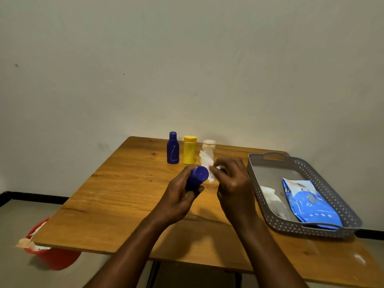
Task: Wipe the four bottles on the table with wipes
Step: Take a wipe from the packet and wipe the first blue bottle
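Hands meet above the middle of the wooden table (116, 196). The left hand (180, 196) has its fingers and thumb curled around a dark blue bottle (197, 176), which is tilted so that its flat end faces the camera. The right hand (232, 181) is at 3 o'clock of this bottle, just beside it, and its fingertips are pressed together on a white wipe (206, 163). The wipe stands up from the fingers and its lower part lies against the side of the held bottle.

At 12 o'clock from the hands, near the far edge of the table, three more bottles stand upright in a row: a blue bottle (173, 148) on the left, a yellow bottle (189, 150) in the middle and a pale translucent bottle (208, 147) on the right. The raised wipe partly covers the pale one.

At 3 o'clock from the hands a grey perforated tray (307, 165) with handles rests on the table. Inside it lies a blue pack of wipes (311, 204), and a crumpled white wipe (270, 196) is beside the pack at its 9 o'clock.

At 8 o'clock, on the floor and partly under the table edge, is a red bucket (56, 258) with used wipes (27, 242) hanging over its rim.
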